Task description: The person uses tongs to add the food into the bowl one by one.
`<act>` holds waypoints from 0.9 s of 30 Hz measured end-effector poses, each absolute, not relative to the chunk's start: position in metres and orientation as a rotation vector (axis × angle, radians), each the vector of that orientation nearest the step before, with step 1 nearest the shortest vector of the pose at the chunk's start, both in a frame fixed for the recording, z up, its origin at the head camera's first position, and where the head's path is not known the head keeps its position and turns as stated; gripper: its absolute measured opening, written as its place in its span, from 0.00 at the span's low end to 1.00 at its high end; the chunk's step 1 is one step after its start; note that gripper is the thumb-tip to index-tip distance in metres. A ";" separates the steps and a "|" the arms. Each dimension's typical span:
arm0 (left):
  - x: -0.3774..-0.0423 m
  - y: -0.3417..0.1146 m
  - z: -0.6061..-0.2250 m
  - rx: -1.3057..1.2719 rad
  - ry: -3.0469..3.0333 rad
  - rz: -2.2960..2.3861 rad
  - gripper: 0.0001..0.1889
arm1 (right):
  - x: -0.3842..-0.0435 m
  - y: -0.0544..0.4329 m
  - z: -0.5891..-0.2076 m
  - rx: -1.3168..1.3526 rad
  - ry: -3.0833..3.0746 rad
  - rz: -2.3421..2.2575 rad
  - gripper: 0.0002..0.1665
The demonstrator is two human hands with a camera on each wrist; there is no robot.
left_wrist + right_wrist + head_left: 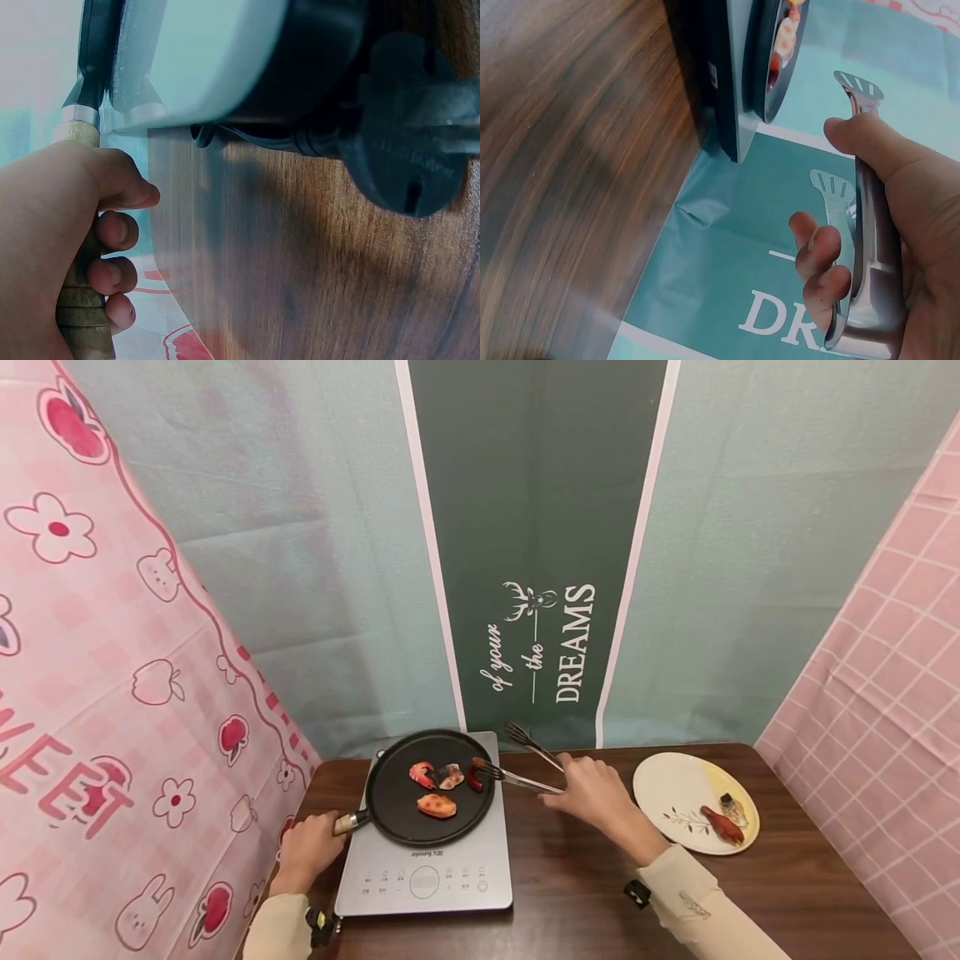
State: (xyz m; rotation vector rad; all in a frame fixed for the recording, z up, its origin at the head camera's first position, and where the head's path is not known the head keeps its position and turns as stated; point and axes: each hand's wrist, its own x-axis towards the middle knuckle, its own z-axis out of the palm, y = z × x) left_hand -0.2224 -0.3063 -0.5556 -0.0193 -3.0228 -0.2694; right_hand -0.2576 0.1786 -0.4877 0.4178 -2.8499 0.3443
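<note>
Wooden tabletop (562,868); right hand (596,795) round tongs (529,783), crosswise, tips (489,769) leftward; left hand (309,847) round leftward pan handle (349,822)

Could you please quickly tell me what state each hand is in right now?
Left hand: closed, holding the frying pan by its wooden handle.
Right hand: holding the metal tongs, whose tips are apart.

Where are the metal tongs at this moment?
In the head view, the tongs are in the right hand, mostly right of the pan, one tip over its right side.
</note>
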 end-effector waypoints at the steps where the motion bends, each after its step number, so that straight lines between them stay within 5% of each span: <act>1: -0.222 -0.306 -0.556 -0.017 -3.024 -0.270 0.08 | -0.257 0.181 -0.488 0.413 -2.850 0.345 0.39; 27: -0.223 -0.308 -0.558 -0.026 -3.017 -0.270 0.08 | -0.251 0.225 -0.491 0.358 -2.829 0.339 0.48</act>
